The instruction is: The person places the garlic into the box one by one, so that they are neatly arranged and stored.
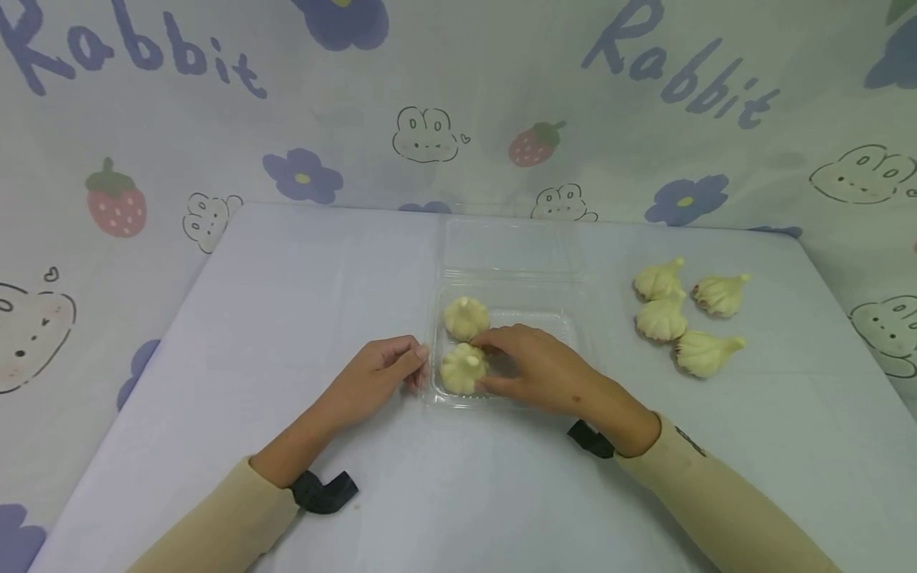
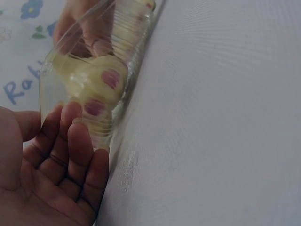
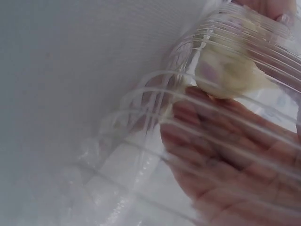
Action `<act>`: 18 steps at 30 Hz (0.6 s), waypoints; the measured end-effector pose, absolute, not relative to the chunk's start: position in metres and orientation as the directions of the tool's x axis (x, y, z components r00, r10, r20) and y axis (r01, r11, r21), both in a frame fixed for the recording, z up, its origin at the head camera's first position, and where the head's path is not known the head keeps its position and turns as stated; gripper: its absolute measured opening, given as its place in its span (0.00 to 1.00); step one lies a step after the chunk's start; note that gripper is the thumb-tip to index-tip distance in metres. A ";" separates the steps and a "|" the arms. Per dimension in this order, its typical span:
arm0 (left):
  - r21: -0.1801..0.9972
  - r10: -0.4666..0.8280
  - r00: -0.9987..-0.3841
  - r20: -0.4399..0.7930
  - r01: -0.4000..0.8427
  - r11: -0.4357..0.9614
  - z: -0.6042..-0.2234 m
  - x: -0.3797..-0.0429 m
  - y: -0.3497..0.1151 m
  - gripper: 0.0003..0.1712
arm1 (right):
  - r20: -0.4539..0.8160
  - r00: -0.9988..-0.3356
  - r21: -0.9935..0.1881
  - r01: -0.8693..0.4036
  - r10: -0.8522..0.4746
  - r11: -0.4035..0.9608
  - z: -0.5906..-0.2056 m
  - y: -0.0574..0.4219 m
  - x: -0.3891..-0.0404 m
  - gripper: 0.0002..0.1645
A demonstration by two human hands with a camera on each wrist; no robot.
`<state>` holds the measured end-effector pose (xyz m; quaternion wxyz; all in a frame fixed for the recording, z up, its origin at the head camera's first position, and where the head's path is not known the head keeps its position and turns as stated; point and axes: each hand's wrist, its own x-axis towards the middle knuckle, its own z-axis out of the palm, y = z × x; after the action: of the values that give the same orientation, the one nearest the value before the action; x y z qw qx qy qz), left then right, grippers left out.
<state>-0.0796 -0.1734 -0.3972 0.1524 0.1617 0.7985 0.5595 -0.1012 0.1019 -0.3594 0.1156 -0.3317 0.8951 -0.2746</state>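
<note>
A clear plastic container (image 1: pixel 501 402) lies on the table with its lid (image 1: pixel 512 245) folded back behind it. Two garlic bulbs stand inside along the left wall, one at the back (image 1: pixel 466 317) and one at the front (image 1: pixel 462 370). My right hand (image 1: pixel 540 368) reaches into the container and holds the front garlic bulb (image 3: pixel 221 75), thumb and fingers at its right side. At the container's left edge, my left hand (image 1: pixel 376 378) grips the rim. In the left wrist view its curled fingers (image 2: pixel 80 146) lie against the outer wall, with the thumb by the rim.
Several more garlic bulbs (image 1: pixel 705 352) lie grouped on the table to the right of the container. A white cloth (image 1: pixel 301 278) covers the table. A printed curtain (image 1: pixel 344 103) with rabbits and flowers hangs behind it. Dark wrist straps (image 1: pixel 325 492) show under the sleeves.
</note>
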 end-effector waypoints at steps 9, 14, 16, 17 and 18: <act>0.941 0.426 -0.902 -0.071 0.081 0.328 -0.397 -0.080 -0.173 0.21 | -0.042 -0.755 -0.568 -0.521 -0.655 0.637 -0.360 0.102 -0.101 0.31; 0.940 0.423 -0.903 -0.078 0.075 0.333 -0.397 -0.080 -0.174 0.21 | -0.045 -0.758 -0.567 -0.517 -0.651 0.641 -0.361 0.103 -0.101 0.31; 0.940 0.424 -0.902 -0.080 0.074 0.334 -0.397 -0.080 -0.174 0.21 | -0.044 -0.758 -0.568 -0.517 -0.651 0.640 -0.362 0.103 -0.101 0.31; 0.940 0.425 -0.902 -0.079 0.074 0.334 -0.397 -0.080 -0.174 0.21 | -0.043 -0.758 -0.568 -0.518 -0.651 0.640 -0.362 0.103 -0.101 0.31; 0.940 0.425 -0.902 -0.079 0.074 0.333 -0.397 -0.080 -0.174 0.21 | -0.042 -0.758 -0.568 -0.518 -0.651 0.640 -0.362 0.103 -0.101 0.31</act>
<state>-0.0800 -0.1737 -0.3974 0.1577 0.1559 0.8011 0.5560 -0.1011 0.1029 -0.3621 0.1222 -0.3256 0.8972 -0.2721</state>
